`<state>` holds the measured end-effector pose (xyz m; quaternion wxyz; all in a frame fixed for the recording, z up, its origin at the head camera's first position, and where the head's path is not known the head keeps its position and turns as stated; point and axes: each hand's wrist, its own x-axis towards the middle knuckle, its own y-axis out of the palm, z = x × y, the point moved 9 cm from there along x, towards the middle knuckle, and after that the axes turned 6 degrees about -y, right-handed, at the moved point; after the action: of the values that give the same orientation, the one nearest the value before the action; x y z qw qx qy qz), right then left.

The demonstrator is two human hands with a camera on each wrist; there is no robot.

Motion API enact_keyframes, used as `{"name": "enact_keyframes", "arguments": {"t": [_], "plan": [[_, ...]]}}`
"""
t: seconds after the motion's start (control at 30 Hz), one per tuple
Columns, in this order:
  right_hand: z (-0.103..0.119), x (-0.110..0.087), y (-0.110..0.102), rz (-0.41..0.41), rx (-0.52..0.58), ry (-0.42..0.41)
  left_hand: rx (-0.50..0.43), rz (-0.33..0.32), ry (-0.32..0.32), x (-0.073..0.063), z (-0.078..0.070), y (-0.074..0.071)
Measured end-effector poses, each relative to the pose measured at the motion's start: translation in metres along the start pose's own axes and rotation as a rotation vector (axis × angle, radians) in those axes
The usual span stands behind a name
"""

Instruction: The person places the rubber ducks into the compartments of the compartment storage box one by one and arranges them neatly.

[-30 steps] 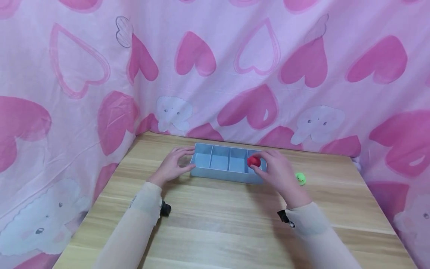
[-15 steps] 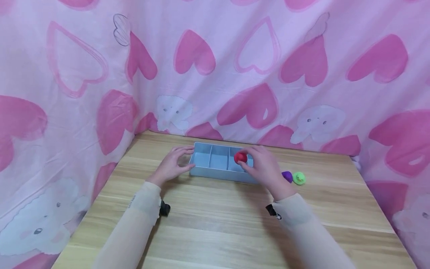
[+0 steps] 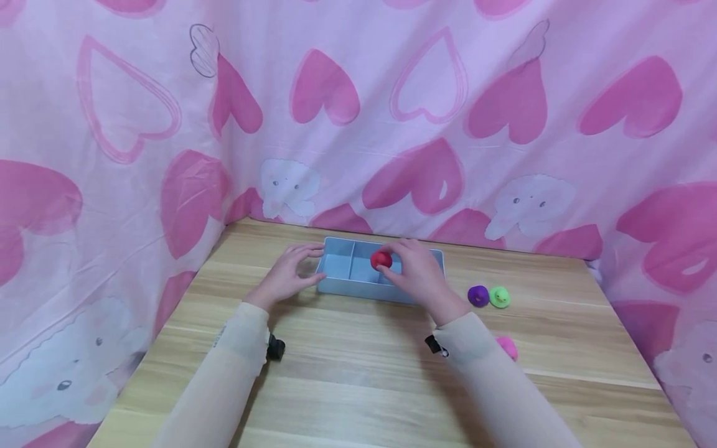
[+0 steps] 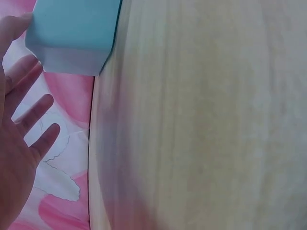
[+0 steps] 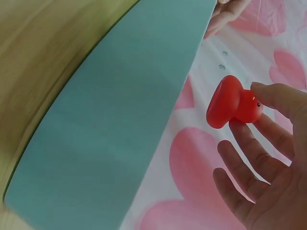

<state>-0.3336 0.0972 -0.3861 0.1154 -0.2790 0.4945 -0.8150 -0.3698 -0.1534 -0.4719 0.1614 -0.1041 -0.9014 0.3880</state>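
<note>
My right hand (image 3: 417, 270) pinches a small red rubber duck (image 5: 230, 103) by its head between thumb and fingers. The other fingers spread loosely below it. The duck is over the second compartment from the left of a blue-grey divided box (image 3: 358, 289); the hand hides part of the box's right side. At the box's left end, my left hand (image 3: 285, 275) touches the rim with thumb and fingertips, its fingers fairly straight. In the left wrist view the box's end (image 4: 74, 28) lies beside these fingertips.
Right of the box, a purple duck (image 3: 478, 296) and a green duck (image 3: 500, 297) stand side by side on the wooden table (image 3: 358, 373). A pink toy (image 3: 508, 347) lies partly behind the right sleeve. A pink heart-patterned curtain (image 3: 358, 155) hangs behind the table.
My right hand has carried the red duck left along the box from the rightmost compartment. The purple duck and pink toy have come out from behind that arm. The left hand stays at the box.
</note>
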Motion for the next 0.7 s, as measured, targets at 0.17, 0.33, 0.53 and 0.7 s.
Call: {"name": "enact_keyframes", "arguments": {"t": [0.17,0.33,0.53,0.7], "plan": [[0.005,0.006,0.009,0.005,0.028,-0.004,-0.001,0.010,0.005,0.003,-0.001,0.002],[0.004,0.011,0.021,0.030,0.027,0.002,-0.020,0.025,-0.008,0.001,0.000,0.005],[0.002,0.022,0.029,0.028,0.030,0.027,-0.022,0.008,-0.014,-0.001,0.002,0.003],[0.007,0.035,0.029,0.022,0.031,0.025,-0.033,0.009,-0.025,0.000,0.002,0.002]]}}
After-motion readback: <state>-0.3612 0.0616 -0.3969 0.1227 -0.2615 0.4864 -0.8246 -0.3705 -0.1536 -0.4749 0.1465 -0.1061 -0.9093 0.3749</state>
